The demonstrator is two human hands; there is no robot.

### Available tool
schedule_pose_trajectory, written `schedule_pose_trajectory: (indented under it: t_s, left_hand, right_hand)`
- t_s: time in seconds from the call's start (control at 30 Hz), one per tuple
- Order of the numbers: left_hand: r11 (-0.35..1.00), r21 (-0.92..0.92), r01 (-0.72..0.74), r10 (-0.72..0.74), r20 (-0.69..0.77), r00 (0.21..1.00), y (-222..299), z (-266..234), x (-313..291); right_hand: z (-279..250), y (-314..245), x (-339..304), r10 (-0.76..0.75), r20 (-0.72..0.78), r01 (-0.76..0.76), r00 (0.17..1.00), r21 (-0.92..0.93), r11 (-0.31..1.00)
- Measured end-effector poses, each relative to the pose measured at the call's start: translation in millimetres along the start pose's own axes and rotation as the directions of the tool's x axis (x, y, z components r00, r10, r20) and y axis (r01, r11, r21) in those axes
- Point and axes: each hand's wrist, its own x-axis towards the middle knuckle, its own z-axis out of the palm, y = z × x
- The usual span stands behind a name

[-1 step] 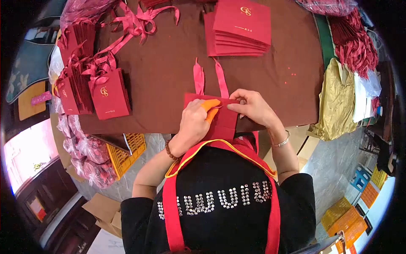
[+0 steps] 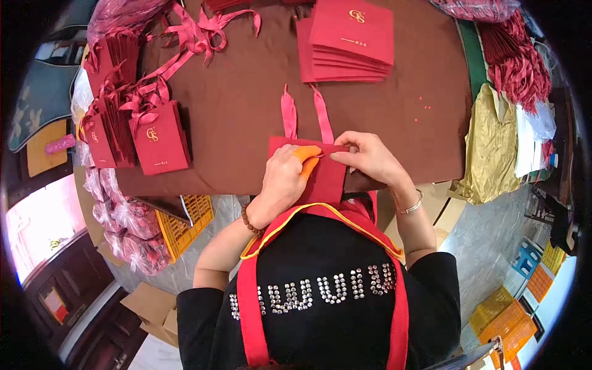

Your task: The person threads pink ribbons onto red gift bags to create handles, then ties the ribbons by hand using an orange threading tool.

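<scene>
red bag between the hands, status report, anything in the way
Left hand gripping red bag. Right hand at its far right corner, grip unclear. Ribbon ends stretch beyond it; bag stack farther off, clear of hands.

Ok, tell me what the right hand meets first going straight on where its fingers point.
Past the bag that the right hand touches, likely the orange finger covers on the left hand; depth is unclear.

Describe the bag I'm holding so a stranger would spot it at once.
Go to the near edge of the brown tablecloth, where the left hand, with orange finger covers, nears the right hand. The small red bag is between them, pink ribbons lying past its far edge. Unlike the stacked gold-printed bags farther off, it's handheld and shows no print.
</scene>
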Motion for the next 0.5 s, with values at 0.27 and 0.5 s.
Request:
schedule_pose_trajectory:
  t_s: [0.27,0.5]
  left_hand:
    - [0.954,0.254,-0.159,0.176,-0.048,0.983,-3.5,8.7,-0.7]
    - [0.975,0.171,-0.145,0.149,-0.012,0.989,8.9,6.1,12.4]
  right_hand:
    - [3.3,8.2,-2.1,-0.176,-0.044,0.170,0.983,-0.118,0.978]
    - [2.5,5.2,-0.3,-0.191,-0.073,0.184,0.979,-0.086,0.979]
